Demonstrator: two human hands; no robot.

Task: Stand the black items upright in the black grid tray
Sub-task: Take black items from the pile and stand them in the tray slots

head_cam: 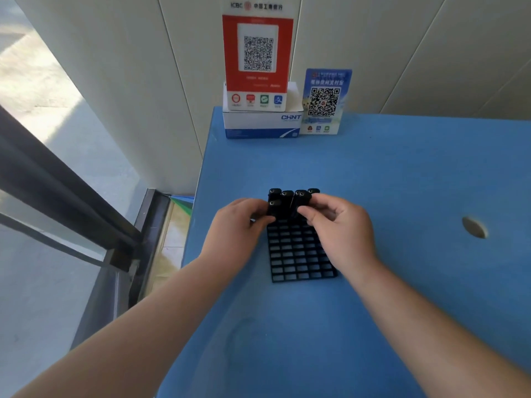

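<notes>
A black grid tray lies flat on the blue table in front of me. Several small black items stand upright in its far rows, each with a small round mark on top. My left hand pinches one black item at the tray's far left, between thumb and fingers. My right hand has its thumb and fingers closed on another black item near the middle of the far rows. The near rows of cells hold nothing.
A white CHNT box with a red QR sign on top stands at the table's far edge, with a blue QR sign beside it. A round hole is in the tabletop at right. The table's left edge drops to the floor.
</notes>
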